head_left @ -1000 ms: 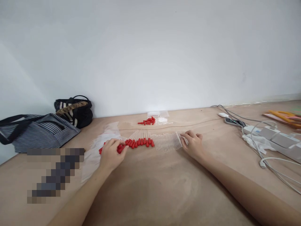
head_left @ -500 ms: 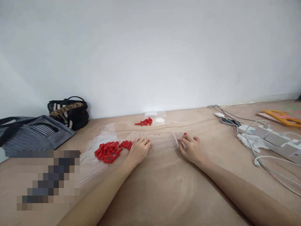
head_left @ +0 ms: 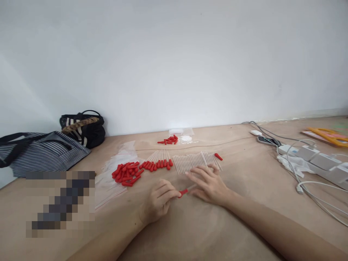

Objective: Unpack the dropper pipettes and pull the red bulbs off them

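My left hand point(head_left: 159, 200) is closed in a pinch on a red rubber cap point(head_left: 183, 191) near the table's front. Beside it, my right hand point(head_left: 208, 183) has its fingers stretched over a thin clear tube that meets the cap; whether it grips the tube is unclear. Behind the hands lies a row of clear tubes point(head_left: 194, 161), with a row of red-capped tubes point(head_left: 159, 163) to its left. A loose pile of red caps point(head_left: 125, 173) lies further left, and a single red cap point(head_left: 218, 156) sits at the row's right end.
Clear plastic bags point(head_left: 112, 177) lie at left, and a small bag with red caps point(head_left: 174, 137) sits near the wall. Two bags point(head_left: 40, 150) stand far left. A phone point(head_left: 266, 140), power strip point(head_left: 320, 159) and cables are on the right.
Both hands pulled back from the rows toward me. My left hand now pinches one red cap, and my right hand has come in beside it over a tube.
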Tool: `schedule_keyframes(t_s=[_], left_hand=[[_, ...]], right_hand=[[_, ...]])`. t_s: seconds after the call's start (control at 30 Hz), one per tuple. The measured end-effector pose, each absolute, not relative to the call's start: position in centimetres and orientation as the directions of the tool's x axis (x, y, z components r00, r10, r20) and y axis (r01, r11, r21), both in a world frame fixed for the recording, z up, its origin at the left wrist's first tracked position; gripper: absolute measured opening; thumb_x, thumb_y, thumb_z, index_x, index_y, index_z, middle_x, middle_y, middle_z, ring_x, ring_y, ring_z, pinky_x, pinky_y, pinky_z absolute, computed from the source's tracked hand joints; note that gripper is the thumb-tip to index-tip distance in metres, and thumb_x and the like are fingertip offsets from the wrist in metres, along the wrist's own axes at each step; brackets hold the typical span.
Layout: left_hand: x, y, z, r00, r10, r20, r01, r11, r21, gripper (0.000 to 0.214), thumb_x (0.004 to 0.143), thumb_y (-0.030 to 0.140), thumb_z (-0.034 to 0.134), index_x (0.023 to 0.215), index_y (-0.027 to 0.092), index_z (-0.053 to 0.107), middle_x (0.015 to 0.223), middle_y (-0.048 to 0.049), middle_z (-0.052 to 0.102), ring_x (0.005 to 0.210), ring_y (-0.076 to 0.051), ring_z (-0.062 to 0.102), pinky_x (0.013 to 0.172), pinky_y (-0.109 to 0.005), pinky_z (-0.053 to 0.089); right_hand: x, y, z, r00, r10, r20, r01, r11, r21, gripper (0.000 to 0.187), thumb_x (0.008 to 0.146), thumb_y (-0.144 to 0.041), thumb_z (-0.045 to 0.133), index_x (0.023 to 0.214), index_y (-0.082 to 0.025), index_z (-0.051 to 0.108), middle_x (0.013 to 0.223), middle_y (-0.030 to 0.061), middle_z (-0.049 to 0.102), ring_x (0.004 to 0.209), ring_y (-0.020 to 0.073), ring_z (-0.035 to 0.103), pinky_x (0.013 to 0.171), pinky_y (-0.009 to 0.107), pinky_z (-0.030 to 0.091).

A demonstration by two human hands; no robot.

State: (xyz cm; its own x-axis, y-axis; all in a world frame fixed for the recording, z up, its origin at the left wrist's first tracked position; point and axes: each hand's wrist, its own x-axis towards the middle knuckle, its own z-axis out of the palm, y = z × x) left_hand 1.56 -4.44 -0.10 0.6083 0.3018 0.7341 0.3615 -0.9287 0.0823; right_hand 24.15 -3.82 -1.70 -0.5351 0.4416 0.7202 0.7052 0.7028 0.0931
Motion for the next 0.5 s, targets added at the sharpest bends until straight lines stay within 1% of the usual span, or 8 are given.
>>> schedule_keyframes(t_s=[0.07,0.13,0.2,0.23,0.3,0.37,0.43,0.5], left_hand=[[1.5,-4.9,-0.2,0.614,0.293,0.733,0.323,-0.940,0.106,0.019,0.086,0.013,0.040,0.083,0.019,0.057,0.068,-0.0031,0.061,0.067,-0.015,0.052,0.063,-0.028,0.044],[1.3,-4.9,-0.3,0.626,0.290,0.724,0.307,-0.945,0.112,0.020,0.085,0.013,0.039,0.084,0.020,0.058,0.068,-0.0033,0.060,0.067,-0.015,0.052,0.064,-0.029,0.044],[1.1,-4.5,-0.3,0.651,0.305,0.695,0.297,-0.945,0.136,0.020,0.085,0.012,0.040,0.086,0.020,0.059,0.070,-0.0036,0.061,0.069,-0.015,0.053,0.066,-0.029,0.044],[1.0,-4.3,-0.2,0.660,0.334,0.673,0.305,-0.938,0.166,0.019,0.084,0.013,0.041,0.087,0.019,0.059,0.072,-0.0041,0.061,0.071,-0.015,0.053,0.067,-0.029,0.045],[1.0,-3.9,0.0,0.668,0.435,0.604,0.351,-0.900,0.260,0.015,0.082,0.016,0.046,0.090,0.018,0.058,0.078,-0.0059,0.060,0.075,-0.016,0.053,0.069,-0.030,0.045],[1.2,-3.6,0.1,0.674,0.536,0.508,0.410,-0.844,0.347,0.017,0.079,0.022,0.052,0.094,0.016,0.057,0.084,-0.0073,0.060,0.078,-0.018,0.054,0.072,-0.031,0.045],[1.5,-3.4,-0.1,0.682,0.590,0.434,0.451,-0.805,0.386,0.020,0.079,0.028,0.053,0.095,0.017,0.058,0.084,-0.0069,0.060,0.078,-0.018,0.054,0.072,-0.031,0.045],[1.9,-3.2,-0.4,0.671,0.620,0.407,0.478,-0.781,0.402,0.016,0.082,0.028,0.050,0.089,0.018,0.060,0.080,-0.0049,0.061,0.074,-0.016,0.055,0.070,-0.029,0.045]], right_hand=[[23.5,-3.9,-1.7,-0.609,0.392,0.690,0.619,0.779,0.103,0.030,0.084,-0.039,0.047,0.108,-0.025,0.056,0.094,0.0034,0.063,0.095,0.0175,0.051,0.088,0.039,0.020],[23.2,-3.8,-2.0,-0.666,0.345,0.661,0.541,0.834,0.110,0.023,0.086,-0.033,0.044,0.101,-0.024,0.059,0.075,-0.0008,0.063,0.079,0.0126,0.054,0.086,0.037,0.022],[23.2,-3.5,-2.2,-0.697,0.324,0.640,0.501,0.858,0.112,0.024,0.088,-0.030,0.041,0.098,-0.020,0.060,0.060,-0.0034,0.059,0.061,0.0092,0.051,0.081,0.033,0.027],[23.2,-3.5,-2.3,-0.702,0.325,0.634,0.498,0.860,0.111,0.025,0.089,-0.031,0.040,0.099,-0.018,0.060,0.056,-0.0037,0.057,0.056,0.0085,0.049,0.077,0.032,0.028],[23.1,-3.4,-2.5,-0.698,0.345,0.627,0.516,0.850,0.106,0.028,0.089,-0.031,0.039,0.100,-0.015,0.059,0.057,-0.0026,0.058,0.052,0.0086,0.047,0.071,0.030,0.029],[22.9,-3.4,-2.5,-0.690,0.382,0.615,0.546,0.832,0.096,0.027,0.089,-0.028,0.039,0.101,-0.013,0.058,0.061,-0.0006,0.060,0.053,0.0092,0.047,0.068,0.030,0.027],[22.7,-3.4,-2.4,-0.684,0.417,0.598,0.573,0.815,0.086,0.025,0.088,-0.024,0.038,0.098,-0.013,0.059,0.063,0.0003,0.060,0.053,0.0094,0.046,0.067,0.030,0.026],[22.5,-3.5,-2.3,-0.680,0.432,0.593,0.588,0.804,0.089,0.025,0.088,-0.023,0.037,0.088,-0.015,0.060,0.061,-0.0003,0.058,0.053,0.0092,0.045,0.067,0.030,0.025]])
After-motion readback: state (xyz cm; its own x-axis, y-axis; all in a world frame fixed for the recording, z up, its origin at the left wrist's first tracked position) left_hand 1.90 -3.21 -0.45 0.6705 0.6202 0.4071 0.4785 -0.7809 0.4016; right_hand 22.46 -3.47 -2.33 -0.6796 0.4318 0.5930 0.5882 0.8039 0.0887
